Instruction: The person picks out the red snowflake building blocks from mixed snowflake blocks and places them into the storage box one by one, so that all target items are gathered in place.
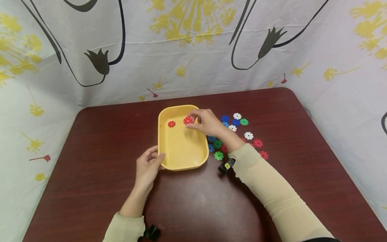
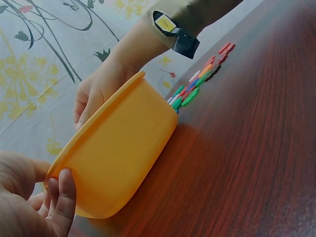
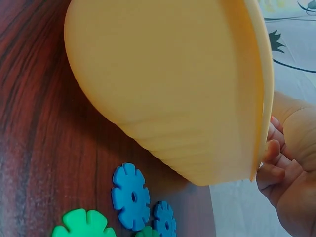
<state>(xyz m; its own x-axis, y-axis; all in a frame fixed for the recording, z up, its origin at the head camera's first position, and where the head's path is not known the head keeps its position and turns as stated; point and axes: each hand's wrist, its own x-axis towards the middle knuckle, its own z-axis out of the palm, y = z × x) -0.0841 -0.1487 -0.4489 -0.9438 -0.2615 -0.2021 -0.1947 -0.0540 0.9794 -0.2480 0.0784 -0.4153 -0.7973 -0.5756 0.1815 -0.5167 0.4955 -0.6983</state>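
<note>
On the dark desk [image 1: 121,134], colourful discs [image 1: 219,155] lie beside a yellow tray [image 1: 184,148]. The left grip [image 1: 148,164] clasps the tray; the right grip [image 1: 208,123] pinches a red disc [image 1: 187,120] over it.

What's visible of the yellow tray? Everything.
The yellow tray is a rounded rectangle with raised walls and a lipped rim, apparently smooth, slightly glossy plastic. Open side up over the table, its long sides run away from the head camera; whether the base sits fully flat is unclear. One loose red notched disc lies inside, toward the far end. The left grip holds the near-left corner, thumb at the rim, fingers outside; whether the right grip touches the tray is unclear.
</note>
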